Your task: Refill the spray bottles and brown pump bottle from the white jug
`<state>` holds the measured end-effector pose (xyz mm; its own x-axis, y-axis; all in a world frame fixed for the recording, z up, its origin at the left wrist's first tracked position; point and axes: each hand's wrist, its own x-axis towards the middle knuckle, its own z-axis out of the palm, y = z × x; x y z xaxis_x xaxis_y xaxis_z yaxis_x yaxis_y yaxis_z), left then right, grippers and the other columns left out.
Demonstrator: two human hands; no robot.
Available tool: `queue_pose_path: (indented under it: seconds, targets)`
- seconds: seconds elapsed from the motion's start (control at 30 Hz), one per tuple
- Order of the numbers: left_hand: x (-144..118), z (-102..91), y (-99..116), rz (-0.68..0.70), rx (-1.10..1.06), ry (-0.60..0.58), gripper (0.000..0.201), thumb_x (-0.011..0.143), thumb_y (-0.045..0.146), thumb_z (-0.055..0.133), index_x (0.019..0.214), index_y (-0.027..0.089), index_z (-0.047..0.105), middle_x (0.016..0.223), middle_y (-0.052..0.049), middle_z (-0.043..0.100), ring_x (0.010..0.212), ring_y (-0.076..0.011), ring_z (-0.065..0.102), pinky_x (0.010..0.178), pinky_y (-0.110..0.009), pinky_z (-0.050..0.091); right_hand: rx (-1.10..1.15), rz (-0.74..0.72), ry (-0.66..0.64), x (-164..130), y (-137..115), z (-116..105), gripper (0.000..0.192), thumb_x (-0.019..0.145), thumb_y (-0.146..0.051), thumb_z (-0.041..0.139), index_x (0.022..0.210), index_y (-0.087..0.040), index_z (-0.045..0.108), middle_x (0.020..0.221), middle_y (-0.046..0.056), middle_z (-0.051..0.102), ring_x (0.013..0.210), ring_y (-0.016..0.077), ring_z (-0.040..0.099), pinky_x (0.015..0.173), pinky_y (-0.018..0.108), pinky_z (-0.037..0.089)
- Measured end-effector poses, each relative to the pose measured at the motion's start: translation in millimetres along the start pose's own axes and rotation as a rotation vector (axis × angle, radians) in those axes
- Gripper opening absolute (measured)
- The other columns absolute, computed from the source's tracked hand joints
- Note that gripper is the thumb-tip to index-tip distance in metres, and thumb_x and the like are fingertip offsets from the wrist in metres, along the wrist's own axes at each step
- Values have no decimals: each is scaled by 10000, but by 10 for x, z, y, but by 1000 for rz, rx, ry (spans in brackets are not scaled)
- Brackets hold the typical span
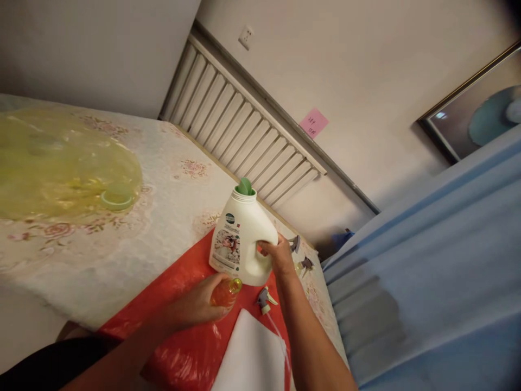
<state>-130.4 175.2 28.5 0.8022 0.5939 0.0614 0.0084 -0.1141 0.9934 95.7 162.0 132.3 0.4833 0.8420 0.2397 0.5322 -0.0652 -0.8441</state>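
Above the red plastic sheet [179, 347] on the bench [134, 233], the right hand [279, 255] clamped the white detergent jug [240, 239] by its handle, lifting it, while the left hand [203, 304], just below the jug, gripped a small orange bottle [228, 290] steady, mouth upward.

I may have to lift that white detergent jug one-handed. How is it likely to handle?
The white detergent jug has a moulded handle that the right hand grips, so it probably lifts securely. Its smooth plastic may be slippery if wet. The uncapped spout suggests it could spill when tipped.
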Motion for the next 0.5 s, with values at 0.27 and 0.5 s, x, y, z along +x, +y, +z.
queue_pose_path:
  seconds: [0.27, 0.5]
  targets:
    - [75, 58, -28, 50, -31, 5, 551, 689, 233, 646, 1232, 238, 549, 1236, -43, 681, 1162, -302, 624, 965, -362, 511, -122, 32, 23, -294, -434, -738, 242, 584, -335, 755, 651, -179, 583, 440, -60, 539, 391, 98, 449, 422, 220, 345]
    - [160, 141, -88, 96, -28, 43, 571, 686, 256, 639, 1249, 216, 546, 1335, -67, 629, 1269, -338, 542, 1048, -413, 454, -423, 87, -40, -785, -647, -1199, 217, 604, -333, 752, 657, -190, 598, 416, -86, 481, 375, 95, 416, 416, 221, 333]
